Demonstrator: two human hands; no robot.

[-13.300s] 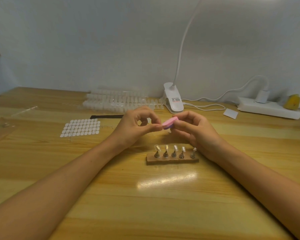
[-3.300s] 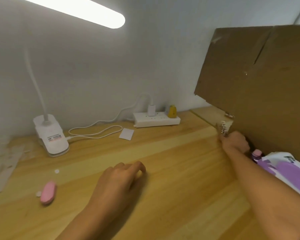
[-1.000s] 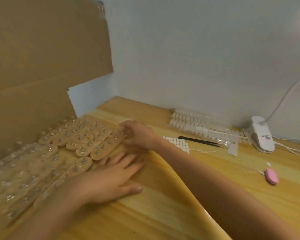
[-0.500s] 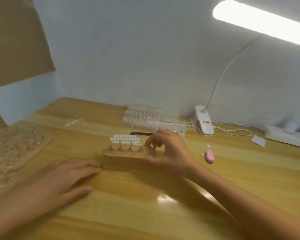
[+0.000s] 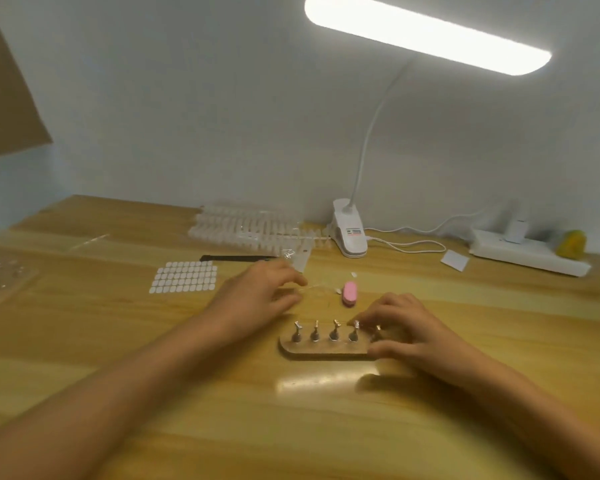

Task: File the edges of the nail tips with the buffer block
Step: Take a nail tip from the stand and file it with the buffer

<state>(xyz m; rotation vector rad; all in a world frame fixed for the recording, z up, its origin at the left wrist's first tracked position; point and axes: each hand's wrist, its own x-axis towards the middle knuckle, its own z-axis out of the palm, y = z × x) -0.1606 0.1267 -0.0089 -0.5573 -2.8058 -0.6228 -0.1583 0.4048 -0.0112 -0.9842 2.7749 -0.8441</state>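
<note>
A wooden holder strip (image 5: 321, 350) lies on the desk in front of me, with several small nail tips (image 5: 334, 323) standing on metal pegs along it. My right hand (image 5: 407, 332) grips the strip's right end, thumb on the front edge and fingers over the pegs there. The pink buffer block (image 5: 349, 293) lies flat on the desk just behind the strip, with nothing touching it. My left hand (image 5: 257, 299) hovers left of the block, fingers loosely curled and holding nothing.
A sheet of white adhesive dots (image 5: 185, 281) and black tweezers (image 5: 238, 258) lie at the left. Clear racks of nail tips (image 5: 253, 227) line the back wall beside a clip lamp (image 5: 349, 232). A power strip (image 5: 529, 251) sits back right.
My right hand has carried the holder strip from the left to the middle of the desk and set it down in front of the pink block. My left hand came forward beside the block.
</note>
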